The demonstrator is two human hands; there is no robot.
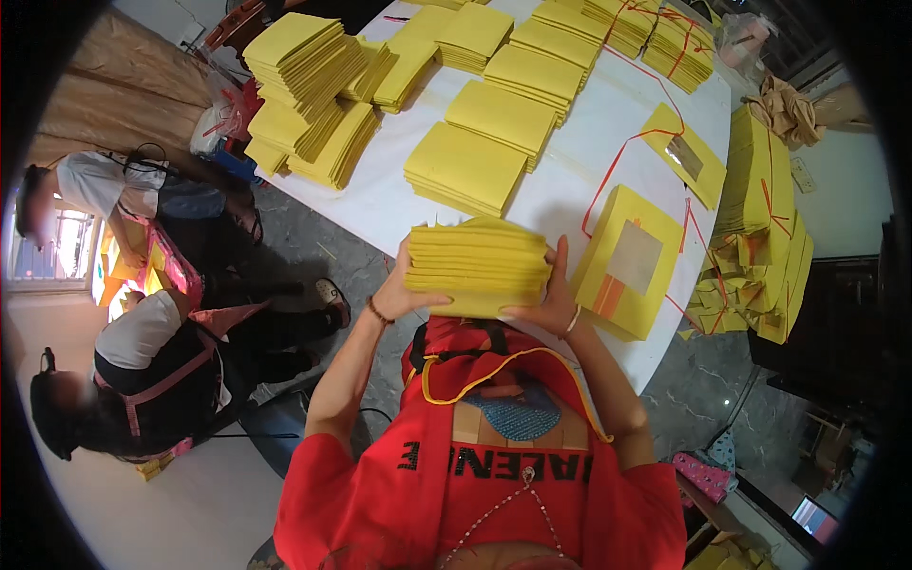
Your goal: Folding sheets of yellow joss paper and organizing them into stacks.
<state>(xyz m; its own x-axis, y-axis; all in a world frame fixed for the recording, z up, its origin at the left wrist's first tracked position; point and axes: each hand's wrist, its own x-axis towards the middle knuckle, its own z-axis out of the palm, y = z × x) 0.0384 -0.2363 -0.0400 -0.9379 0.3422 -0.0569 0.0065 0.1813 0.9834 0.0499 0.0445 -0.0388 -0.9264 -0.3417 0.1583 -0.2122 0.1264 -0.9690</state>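
One thick yellow stack [478,269] sits upheld at clock centre, over the near edge of the white table [579,157]; table contact: cannot tell. Left hand [397,290] presses its 9 o'clock end, right hand [556,294] its 3 o'clock end, thumbs along the near side, the other fingers partly hidden. Progress (judged): bundles [682,59] between 1 and 2 o'clock are already bound in red. Remaining: neat stacks [465,169] at 12 o'clock lie unbound, as do uneven piles [293,47] near 11. Held sheets rise unevenly on top; squaring looks incomplete. Windowed block [608,218] rests at 3 o'clock, untouched.
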